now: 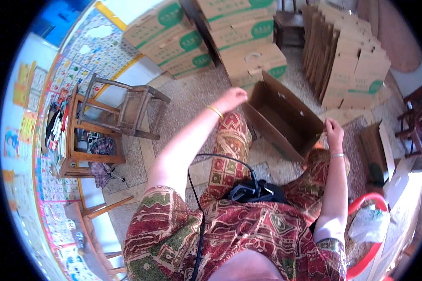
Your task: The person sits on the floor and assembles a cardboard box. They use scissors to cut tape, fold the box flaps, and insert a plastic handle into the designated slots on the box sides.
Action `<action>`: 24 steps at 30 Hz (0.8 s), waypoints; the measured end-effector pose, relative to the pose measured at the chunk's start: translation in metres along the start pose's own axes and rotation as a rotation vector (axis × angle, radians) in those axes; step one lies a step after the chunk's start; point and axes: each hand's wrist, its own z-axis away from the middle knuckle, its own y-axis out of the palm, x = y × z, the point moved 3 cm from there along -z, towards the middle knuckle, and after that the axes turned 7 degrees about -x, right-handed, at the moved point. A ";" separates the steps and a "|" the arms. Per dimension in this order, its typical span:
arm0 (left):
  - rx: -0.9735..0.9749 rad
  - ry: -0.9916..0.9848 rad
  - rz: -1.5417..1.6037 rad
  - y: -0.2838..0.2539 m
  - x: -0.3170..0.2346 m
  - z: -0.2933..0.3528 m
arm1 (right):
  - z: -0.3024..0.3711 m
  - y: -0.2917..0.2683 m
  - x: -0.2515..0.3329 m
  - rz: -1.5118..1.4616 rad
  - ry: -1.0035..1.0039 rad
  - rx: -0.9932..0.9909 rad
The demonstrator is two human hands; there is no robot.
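An open cardboard box [273,132] stands tilted between my knees, its dark inside facing up. My left hand [233,99], with a yellow bangle at the wrist, is closed at the box's left corner. On the opposite side, my right hand [334,136] pinches the right corner, a silver bangle on that wrist. The fingertips of both hands are small in view, so the exact hold is hard to make out. Two small pale spots show on the box's inner far wall.
Printed cartons [177,43] are stacked at the back, beside a second stack [248,58]. Flattened cartons [351,70] lean at the far right. A wooden chair [133,110] stands left. At right are another carton [374,150] and a red tub [382,199] with a plastic bag [369,224].
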 end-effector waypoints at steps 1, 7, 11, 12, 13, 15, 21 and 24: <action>0.010 -0.011 0.009 0.004 0.003 0.006 | 0.003 0.004 -0.006 -0.010 -0.010 0.006; -0.013 0.086 0.014 0.021 0.024 0.018 | 0.009 0.001 -0.016 0.026 -0.070 0.019; -0.157 0.190 -0.030 0.025 0.026 0.031 | 0.032 0.006 -0.014 0.110 -0.208 0.010; -0.186 0.228 -0.078 0.027 0.026 0.036 | 0.041 0.010 -0.013 0.097 -0.185 0.043; -0.210 0.276 -0.166 0.027 0.025 0.038 | 0.045 0.013 -0.010 0.135 -0.251 0.055; -0.233 0.365 -0.329 0.030 0.018 0.041 | 0.054 0.014 -0.005 0.147 -0.292 0.078; -0.278 0.417 -0.388 0.025 0.012 0.045 | 0.068 0.016 0.005 0.136 -0.310 0.100; -0.318 0.491 -0.384 0.023 0.025 0.039 | 0.075 0.023 0.009 0.125 -0.257 0.139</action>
